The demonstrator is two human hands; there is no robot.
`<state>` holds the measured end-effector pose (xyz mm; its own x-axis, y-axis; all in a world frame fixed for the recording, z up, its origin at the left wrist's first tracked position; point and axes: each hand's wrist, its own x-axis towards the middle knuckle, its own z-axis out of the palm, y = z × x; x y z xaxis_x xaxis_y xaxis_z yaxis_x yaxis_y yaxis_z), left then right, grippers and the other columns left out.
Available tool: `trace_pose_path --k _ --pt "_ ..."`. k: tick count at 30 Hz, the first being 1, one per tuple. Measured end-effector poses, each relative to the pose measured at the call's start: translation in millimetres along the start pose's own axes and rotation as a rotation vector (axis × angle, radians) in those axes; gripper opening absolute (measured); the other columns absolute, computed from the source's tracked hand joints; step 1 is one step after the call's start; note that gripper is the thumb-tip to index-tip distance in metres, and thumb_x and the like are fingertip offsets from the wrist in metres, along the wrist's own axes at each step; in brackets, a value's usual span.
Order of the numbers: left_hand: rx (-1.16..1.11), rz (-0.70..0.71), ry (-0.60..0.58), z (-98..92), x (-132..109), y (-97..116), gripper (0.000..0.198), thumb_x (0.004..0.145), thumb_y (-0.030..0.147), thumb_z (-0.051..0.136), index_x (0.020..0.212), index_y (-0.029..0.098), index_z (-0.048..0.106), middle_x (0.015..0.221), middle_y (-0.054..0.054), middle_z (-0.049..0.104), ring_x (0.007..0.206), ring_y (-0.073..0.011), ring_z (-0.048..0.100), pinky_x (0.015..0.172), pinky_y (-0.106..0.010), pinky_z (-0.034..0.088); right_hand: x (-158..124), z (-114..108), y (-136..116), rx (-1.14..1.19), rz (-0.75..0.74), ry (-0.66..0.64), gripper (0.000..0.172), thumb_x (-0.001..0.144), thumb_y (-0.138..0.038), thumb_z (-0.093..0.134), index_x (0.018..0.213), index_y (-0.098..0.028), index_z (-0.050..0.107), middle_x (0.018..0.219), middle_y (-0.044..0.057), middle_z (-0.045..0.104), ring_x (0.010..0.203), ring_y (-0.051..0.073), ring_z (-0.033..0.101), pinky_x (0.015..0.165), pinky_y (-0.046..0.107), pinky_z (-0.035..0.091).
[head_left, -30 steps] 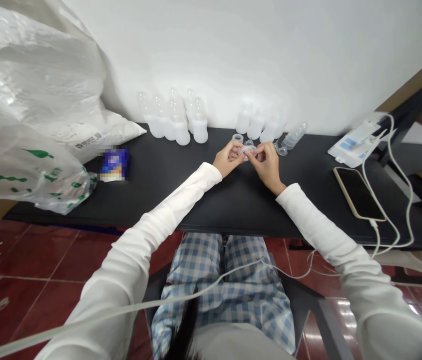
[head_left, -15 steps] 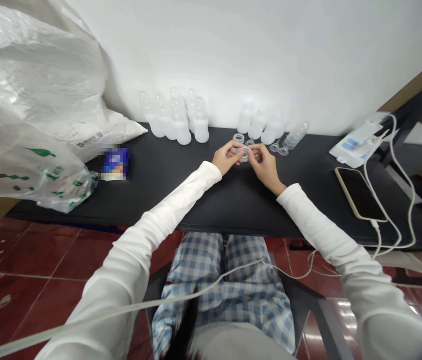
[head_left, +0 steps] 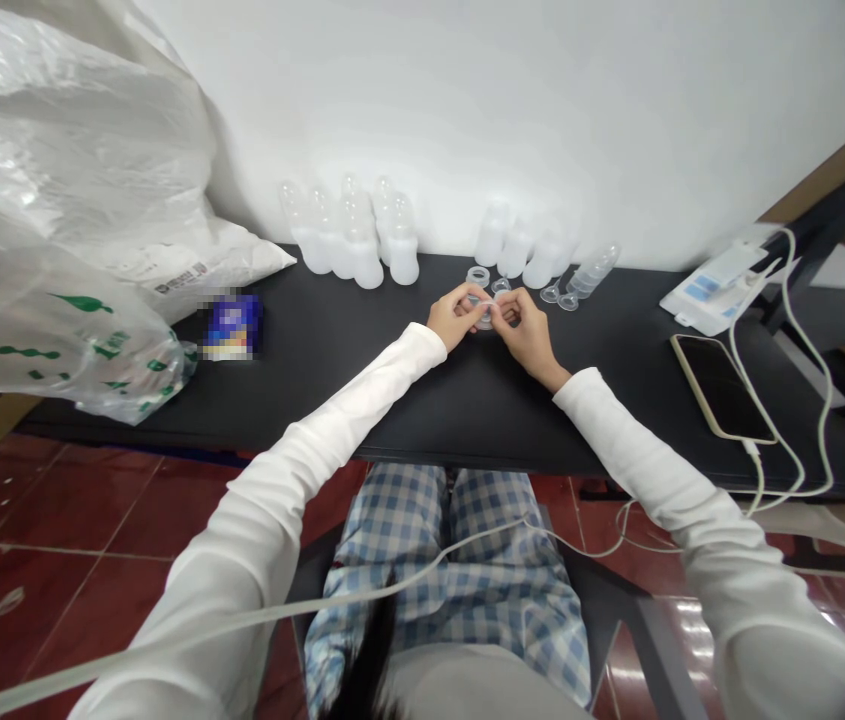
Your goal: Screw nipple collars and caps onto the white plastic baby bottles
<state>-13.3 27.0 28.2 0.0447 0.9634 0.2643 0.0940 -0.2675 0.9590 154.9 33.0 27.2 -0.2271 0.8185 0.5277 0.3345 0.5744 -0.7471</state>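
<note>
My left hand [head_left: 457,316] and my right hand [head_left: 525,328] meet above the black table, both closed on a small translucent bottle ring [head_left: 485,318]. Thumbs and fingertips pinch its rim from either side and hide much of it. Just behind them lie another clear ring [head_left: 477,275] and a clear bottle nipple [head_left: 501,286]. To their right are two more nipples [head_left: 550,294] and a stack of clear dome caps [head_left: 597,270]. Several white bottles without caps [head_left: 538,262] stand against the wall behind.
Several capped bottles [head_left: 358,245] stand at the back left. Large plastic bags [head_left: 92,310] and a blue packet [head_left: 233,327] occupy the left side. On the right lie a phone [head_left: 722,385], a white power strip [head_left: 711,290] and looping cables. A cable crosses over my lap.
The fingers have shifted slightly on the ring, which has tilted and shows less of its round opening. The right fingertips have moved a little to the left. Other things stay put.
</note>
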Motion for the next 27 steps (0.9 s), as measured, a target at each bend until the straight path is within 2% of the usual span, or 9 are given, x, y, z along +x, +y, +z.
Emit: trace_pose_path --k 7,11,14,18,24,27 --pt "-0.003 0.005 0.064 5.6 3.3 -6.8 0.015 0.086 0.032 0.077 0.094 0.020 0.072 0.063 0.005 0.060 0.054 -0.0082 0.061 0.056 -0.020 0.055 2.2 3.8 6.2 0.022 0.030 0.031 0.044 0.090 -0.068 0.062 0.092 -0.025 0.055 0.076 -0.001 0.066 0.067 0.014 0.061 0.066 0.031 0.052" --pt "-0.080 -0.027 0.137 7.1 7.1 -13.6 0.022 0.084 0.028 0.080 0.100 0.020 0.067 0.073 0.003 0.067 0.065 -0.0094 0.067 0.068 -0.022 0.060 5.0 5.8 14.0 0.122 0.049 0.015 0.049 0.088 -0.072 0.063 0.102 -0.025 0.056 0.084 0.000 0.067 0.074 0.016 0.066 0.073 0.034 0.058" --pt "-0.128 -0.047 0.175 6.8 9.3 -17.8 0.024 0.081 0.021 0.081 0.097 0.019 0.063 0.080 0.002 0.069 0.072 -0.0095 0.069 0.078 -0.024 0.060 8.1 7.6 20.7 0.223 0.067 0.019 0.054 0.083 -0.075 0.067 0.102 -0.026 0.056 0.087 0.001 0.068 0.077 0.017 0.068 0.075 0.035 0.061" --pt "-0.047 -0.022 0.179 6.5 10.2 -19.1 0.022 0.081 0.019 0.080 0.094 0.019 0.062 0.082 0.001 0.070 0.073 -0.0092 0.067 0.079 -0.025 0.058 10.4 11.2 24.9 0.262 0.096 0.036 0.056 0.078 -0.076 0.071 0.095 -0.026 0.054 0.082 0.000 0.067 0.072 0.017 0.067 0.072 0.036 0.062" --pt "0.067 0.016 0.240 8.4 8.8 -10.6 0.018 0.083 0.014 0.075 0.093 0.021 0.062 0.081 0.001 0.070 0.075 -0.0109 0.067 0.077 -0.025 0.056 7.8 22.3 20.2 0.186 0.099 0.186 0.052 0.081 -0.073 0.069 0.092 -0.024 0.054 0.081 0.000 0.064 0.071 0.015 0.063 0.070 0.033 0.056" --pt "0.137 0.024 0.246 8.1 7.5 -4.5 0.018 0.083 0.013 0.075 0.091 0.021 0.061 0.081 0.001 0.069 0.076 -0.0118 0.066 0.077 -0.025 0.056 8.6 27.2 19.1 0.158 0.116 0.203 0.049 0.083 -0.070 0.069 0.092 -0.024 0.053 0.081 0.000 0.065 0.071 0.014 0.062 0.070 0.032 0.054"
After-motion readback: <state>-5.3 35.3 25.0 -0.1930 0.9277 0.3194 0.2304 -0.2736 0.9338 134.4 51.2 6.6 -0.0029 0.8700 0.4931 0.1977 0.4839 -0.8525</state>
